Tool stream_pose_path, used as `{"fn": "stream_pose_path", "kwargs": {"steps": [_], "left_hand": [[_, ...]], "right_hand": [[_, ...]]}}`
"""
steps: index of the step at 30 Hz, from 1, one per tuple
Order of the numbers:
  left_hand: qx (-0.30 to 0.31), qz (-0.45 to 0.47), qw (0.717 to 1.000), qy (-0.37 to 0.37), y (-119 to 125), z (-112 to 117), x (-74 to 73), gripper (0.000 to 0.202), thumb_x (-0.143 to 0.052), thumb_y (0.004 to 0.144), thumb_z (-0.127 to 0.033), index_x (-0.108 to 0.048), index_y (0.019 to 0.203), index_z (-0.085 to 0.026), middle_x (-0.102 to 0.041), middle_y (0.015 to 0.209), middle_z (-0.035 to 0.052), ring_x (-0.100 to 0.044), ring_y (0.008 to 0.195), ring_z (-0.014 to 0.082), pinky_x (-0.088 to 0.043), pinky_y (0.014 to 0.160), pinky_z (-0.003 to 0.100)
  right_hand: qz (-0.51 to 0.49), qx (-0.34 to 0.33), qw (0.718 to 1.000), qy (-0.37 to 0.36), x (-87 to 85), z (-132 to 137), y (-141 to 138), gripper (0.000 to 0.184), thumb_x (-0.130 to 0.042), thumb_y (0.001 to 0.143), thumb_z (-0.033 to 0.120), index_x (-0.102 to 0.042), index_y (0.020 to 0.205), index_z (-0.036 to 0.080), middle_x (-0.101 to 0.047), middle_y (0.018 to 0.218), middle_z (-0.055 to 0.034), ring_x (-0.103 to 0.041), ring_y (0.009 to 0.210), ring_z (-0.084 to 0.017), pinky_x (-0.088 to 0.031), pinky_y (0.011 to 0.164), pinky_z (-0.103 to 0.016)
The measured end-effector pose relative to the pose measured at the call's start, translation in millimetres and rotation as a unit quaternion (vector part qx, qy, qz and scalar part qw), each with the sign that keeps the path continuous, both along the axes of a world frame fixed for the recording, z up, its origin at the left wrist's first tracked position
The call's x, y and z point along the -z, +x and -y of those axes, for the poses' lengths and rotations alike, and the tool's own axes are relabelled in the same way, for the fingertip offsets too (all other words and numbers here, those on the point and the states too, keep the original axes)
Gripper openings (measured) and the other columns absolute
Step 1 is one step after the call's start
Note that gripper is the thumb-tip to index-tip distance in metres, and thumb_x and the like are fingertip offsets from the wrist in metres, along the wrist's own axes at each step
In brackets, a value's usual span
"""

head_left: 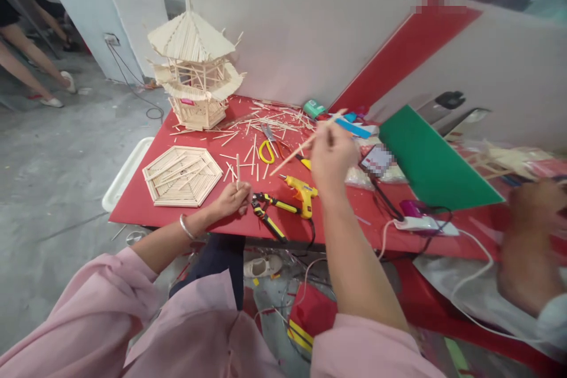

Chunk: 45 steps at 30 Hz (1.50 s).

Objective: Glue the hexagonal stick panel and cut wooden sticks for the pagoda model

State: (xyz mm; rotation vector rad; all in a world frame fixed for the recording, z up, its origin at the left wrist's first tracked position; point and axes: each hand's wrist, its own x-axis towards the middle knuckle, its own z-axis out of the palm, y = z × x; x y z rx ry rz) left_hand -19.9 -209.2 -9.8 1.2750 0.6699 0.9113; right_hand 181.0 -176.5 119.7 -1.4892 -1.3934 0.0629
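My left hand (234, 199) is closed around a short wooden stick (238, 170) that points upward. Raised over the table, my right hand (333, 156) pinches a longer thin wooden stick (292, 155), which slants down to the left. Below and between the hands lie a yellow glue gun (301, 192) and yellow-black cutting pliers (271, 221). A hexagonal panel of wooden sticks (183, 195), with loose sticks on top, rests left of my left hand. Behind it stands a pagoda model built of sticks (195, 71).
Loose sticks (277, 121) and yellow-handled scissors (267, 152) litter the red table (133, 204). A green board (434, 159) leans at the right, near a white power strip (427, 225) with cords. Another person's arm (529, 236) reaches in at the far right.
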Motion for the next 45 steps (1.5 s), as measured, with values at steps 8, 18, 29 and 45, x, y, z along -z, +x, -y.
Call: {"fn": "stream_pose_path", "kwargs": {"steps": [8, 18, 29, 45], "left_hand": [[-0.019, 0.004, 0.999, -0.033, -2, 1, 4.2, 0.064, -0.056, 0.088, -0.066, -0.029, 0.052, -0.021, -0.024, 0.047, -0.0083, -0.021, 0.043, 0.0042, -0.015, 0.043, 0.023], [-0.054, 0.025, 0.997, -0.050, 8, 4, 0.3, 0.067, -0.057, 0.083, -0.071, -0.030, 0.047, -0.021, -0.026, 0.041, -0.0077, -0.020, 0.039, 0.0038, -0.014, 0.042, 0.025], [-0.090, 0.026, 0.995, -0.027, 8, 7, 6.8, 0.068, -0.056, 0.083, -0.072, -0.028, 0.046, -0.022, -0.025, 0.040, -0.0078, -0.020, 0.039, 0.0039, -0.015, 0.041, 0.025], [-0.154, 0.053, 0.985, -0.062, 14, 7, 1.7, 0.067, -0.065, 0.076, -0.072, -0.029, 0.050, -0.022, -0.025, 0.041, -0.0093, -0.021, 0.037, 0.0026, -0.016, 0.038, 0.021]], "right_hand": [[-0.005, -0.105, 0.941, -0.321, 50.1, -80, -66, 0.031, -0.047, 0.098, 0.026, -0.064, 0.074, 0.017, -0.072, 0.069, -0.0041, -0.068, 0.059, -0.013, -0.050, 0.061, -0.021], [0.395, -0.197, 0.817, -0.371, 54.0, 77, -9, 0.084, -0.063, 0.082, 0.065, -0.050, 0.143, 0.010, -0.062, 0.135, -0.0222, -0.057, 0.123, -0.038, -0.044, 0.100, -0.046], [0.476, -0.163, 0.737, -0.451, 52.0, 103, -26, 0.101, -0.073, 0.069, 0.041, -0.035, 0.152, 0.000, -0.058, 0.125, -0.0273, -0.053, 0.120, -0.041, -0.040, 0.098, -0.047], [0.306, -0.190, 0.881, -0.307, 20.8, 151, 6, 0.086, -0.060, 0.061, 0.024, -0.040, 0.145, 0.017, -0.051, 0.132, -0.0193, -0.053, 0.121, -0.038, -0.042, 0.103, -0.054]]}}
